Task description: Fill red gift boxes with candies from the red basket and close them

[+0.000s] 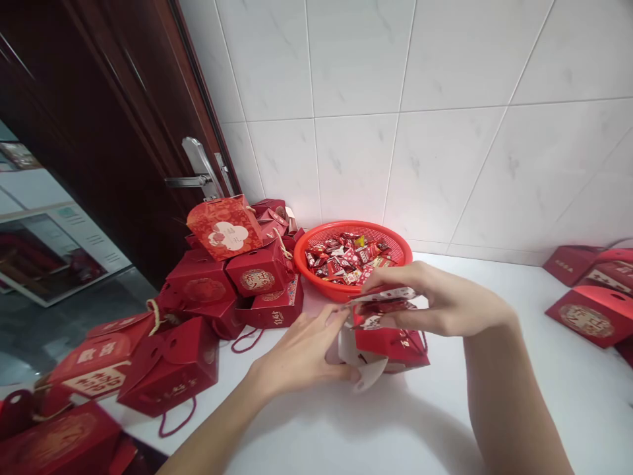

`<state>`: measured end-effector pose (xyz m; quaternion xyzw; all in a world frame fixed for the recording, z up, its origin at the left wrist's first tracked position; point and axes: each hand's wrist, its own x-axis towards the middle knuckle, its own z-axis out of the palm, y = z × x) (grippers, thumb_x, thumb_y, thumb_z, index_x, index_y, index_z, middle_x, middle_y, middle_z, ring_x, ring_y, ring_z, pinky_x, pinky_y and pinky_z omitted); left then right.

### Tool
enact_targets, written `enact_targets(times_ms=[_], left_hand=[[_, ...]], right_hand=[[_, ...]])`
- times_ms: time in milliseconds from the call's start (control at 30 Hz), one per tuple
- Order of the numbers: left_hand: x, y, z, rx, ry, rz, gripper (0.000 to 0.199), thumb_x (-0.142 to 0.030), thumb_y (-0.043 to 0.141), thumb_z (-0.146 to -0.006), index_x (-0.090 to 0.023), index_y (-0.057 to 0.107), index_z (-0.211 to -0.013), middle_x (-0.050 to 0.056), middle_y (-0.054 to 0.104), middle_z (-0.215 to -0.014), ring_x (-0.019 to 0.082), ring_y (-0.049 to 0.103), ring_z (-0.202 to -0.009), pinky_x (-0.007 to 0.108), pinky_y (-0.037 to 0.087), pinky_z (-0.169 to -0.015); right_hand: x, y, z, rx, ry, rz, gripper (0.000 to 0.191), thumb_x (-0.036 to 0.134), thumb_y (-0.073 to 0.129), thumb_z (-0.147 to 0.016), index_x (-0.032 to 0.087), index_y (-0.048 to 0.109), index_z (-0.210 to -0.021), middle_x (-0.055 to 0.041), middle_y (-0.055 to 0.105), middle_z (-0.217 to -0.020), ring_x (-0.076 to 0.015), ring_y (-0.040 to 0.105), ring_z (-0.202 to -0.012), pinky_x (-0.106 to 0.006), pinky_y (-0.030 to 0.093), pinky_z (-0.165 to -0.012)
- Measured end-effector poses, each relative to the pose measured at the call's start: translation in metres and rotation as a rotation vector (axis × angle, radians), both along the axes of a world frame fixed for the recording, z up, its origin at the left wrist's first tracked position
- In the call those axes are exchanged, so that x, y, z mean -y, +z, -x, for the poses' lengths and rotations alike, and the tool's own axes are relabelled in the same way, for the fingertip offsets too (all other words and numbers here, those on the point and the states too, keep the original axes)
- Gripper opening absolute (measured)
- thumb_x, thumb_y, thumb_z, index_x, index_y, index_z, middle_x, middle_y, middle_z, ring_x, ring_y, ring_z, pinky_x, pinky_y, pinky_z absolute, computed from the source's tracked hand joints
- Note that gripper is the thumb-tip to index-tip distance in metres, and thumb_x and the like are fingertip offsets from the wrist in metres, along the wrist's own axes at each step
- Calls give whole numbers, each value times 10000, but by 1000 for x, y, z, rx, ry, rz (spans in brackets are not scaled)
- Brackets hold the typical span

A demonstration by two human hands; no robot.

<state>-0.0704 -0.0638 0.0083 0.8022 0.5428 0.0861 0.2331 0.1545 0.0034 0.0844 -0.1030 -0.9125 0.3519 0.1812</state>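
Right hand [438, 300]: thumb and fingers closed on a small bunch of red-and-white, shiny wrapped sweets [380, 307], held over the open box. Exact count couldn't be told; the fingers hid part of it.

Left hand [301, 349]: thumb and fingers spread at the near-left side of an open red box of folded card [380, 342] with a pale inside, thumb touching its curved white flap [373, 375]. Whether they pinched or only steadied it, couldn't tell.

The box sat on a smooth white tabletop [568, 402], just below the right fingertips and to the right of the left fingers. Just beyond both hands' fingers stood a round, red, perforated plastic basket [316, 284], with a heap of mostly red wrapped sweets [341, 260] inside.

Left of the left fingers: a crowded pile of dark-red printed card boxes [168, 366], some with cord loops, topped by an orange-red box with a white flower-shaped label [225, 227]. Well to the right of the right fingers: more red card boxes [588, 315]. Farther beyond the fingers rose a white tiled wall [356, 165]; a dark-brown door [99, 99] stood beyond the left-hand pile.
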Motion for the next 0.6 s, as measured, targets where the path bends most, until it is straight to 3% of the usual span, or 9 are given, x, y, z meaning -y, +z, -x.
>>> enact_targets(times_ms=[100, 233, 333, 467, 600], left_hand=[[-4, -10, -5, 66, -41, -15, 660, -544, 692, -807, -413, 493, -1422, 5, 531, -1472, 339, 469, -1348, 468, 393, -1069], [-12, -29, -13, 158, -44, -38, 490, -539, 646, -840, -368, 617, -1298, -15, 633, -1357, 311, 557, -1259, 400, 445, -1027], [-17, -39, -23, 176, 9, 0, 346, -473, 536, -913, -322, 667, -1195, 4, 708, -1179, 286, 630, -1131, 367, 493, -930], [-21, -47, -38, 137, 33, 6, 436, -480, 523, -908, -289, 597, -1293, 62, 692, -1114, 286, 664, -955, 384, 511, -827], [-23, -53, -51, 150, -56, 5, 594, -592, 551, -882, -359, 473, -1423, 58, 667, -1103, 297, 620, -1012, 377, 515, -793]], right_hand=[[0, -8, 17, -31, 55, -20, 194, 158, 621, -899, 164, 627, -1093, -55, 712, -995, -153, 642, -837, -257, 501, -716], [-4, -17, 32, 11, 88, -34, 201, 94, 621, -851, 165, 638, -1038, -21, 701, -880, -132, 604, -711, -240, 473, -626], [-7, -18, 29, 15, 75, 37, 258, 79, 612, -847, 169, 636, -1088, -37, 720, -940, -150, 654, -790, -256, 519, -677], [-12, -17, 12, -82, -47, 243, 314, 170, 664, -862, 182, 635, -1175, -78, 731, -1073, -207, 699, -987, -339, 574, -822], [-27, -22, -8, -307, -192, 408, 370, 238, 770, -794, 182, 676, -1147, -92, 754, -1021, -227, 724, -911, -361, 602, -765]])
